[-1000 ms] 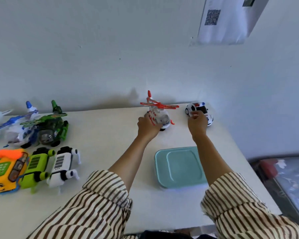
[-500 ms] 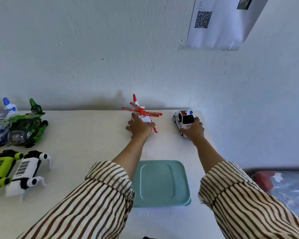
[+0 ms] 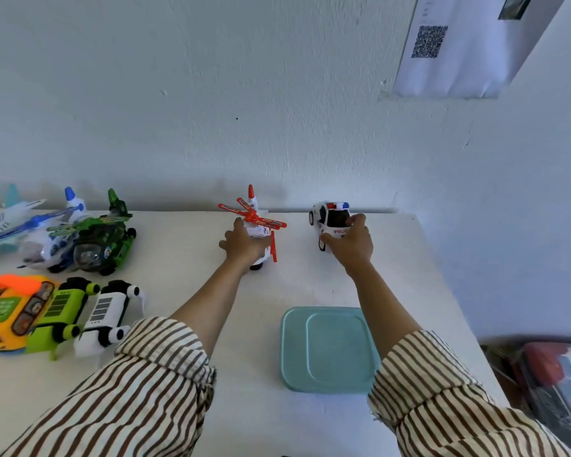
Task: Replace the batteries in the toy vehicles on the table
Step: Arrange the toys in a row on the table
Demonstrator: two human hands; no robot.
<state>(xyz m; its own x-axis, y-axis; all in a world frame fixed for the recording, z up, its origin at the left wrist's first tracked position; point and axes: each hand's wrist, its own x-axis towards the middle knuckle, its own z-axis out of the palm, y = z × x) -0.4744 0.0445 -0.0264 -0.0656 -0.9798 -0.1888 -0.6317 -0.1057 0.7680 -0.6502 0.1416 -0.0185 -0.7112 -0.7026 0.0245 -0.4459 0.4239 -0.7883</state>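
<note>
We have both arms stretched out across the white tabletop [image 3: 185,258], striped sleeves pushed back, and each hand is on a toy. Our marker is the teal box [image 3: 327,349], lying flat with its lid on.

Beyond the teal box and a little to its left, close to the wall, stands the red and white helicopter [image 3: 265,247]. The left hand [image 3: 244,240] covers its near side. Its fingers [image 3: 239,225] are curled round the body under the red rotor and the thumb is spread out to the left. The helicopter's wheel sits on the tabletop.

Straight beyond the teal box, also by the wall, is the police car [image 3: 330,216]. The right hand [image 3: 351,247] has it clamped, with fingers over the roof and the thumb against the near side by the front wheel. We cannot tell whether the car is lifted or resting.

The two toys stand apart, with bare tabletop between them. Neither hand touches the teal box.

Well to the left of the teal box the other toys wait in two rows:
- **Far row:** a green helicopter [image 3: 103,242], a blue and white helicopter [image 3: 53,235] and a pale plane [image 3: 4,219].
- **Near row:** a white robot dog [image 3: 106,315], a green robot dog [image 3: 60,311] and an orange and yellow bus [image 3: 7,311].

High on the wall, above and to the right of the teal box, hangs a sheet with a QR code [image 3: 459,61].
</note>
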